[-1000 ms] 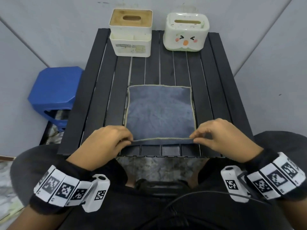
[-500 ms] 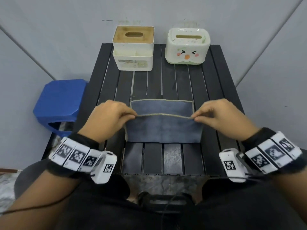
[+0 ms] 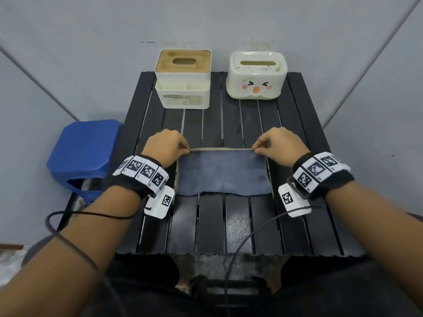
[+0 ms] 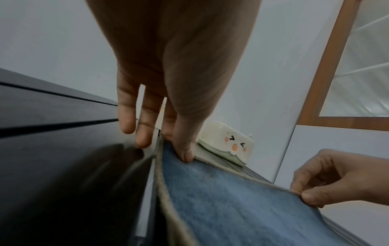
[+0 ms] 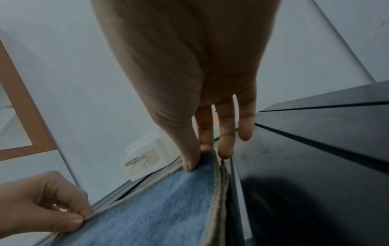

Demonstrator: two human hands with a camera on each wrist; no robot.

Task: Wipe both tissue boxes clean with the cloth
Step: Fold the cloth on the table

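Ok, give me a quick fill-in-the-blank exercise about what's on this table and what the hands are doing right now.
1. Both the left hand and the right hand pinch a corner of the blue ____.
2. The cloth lies folded in ____ on the black table.
3. The tissue box with the cartoon face stands to the ____ of the tissue box with the brown top.
4. Beside the table stands a ____ stool.

Missing words: cloth; half; right; blue

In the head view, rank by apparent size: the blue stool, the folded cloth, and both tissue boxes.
1. Blue stool and folded cloth: too close to rank.
2. Wood-topped tissue box and face-printed tissue box: look alike, and stand farthest away.
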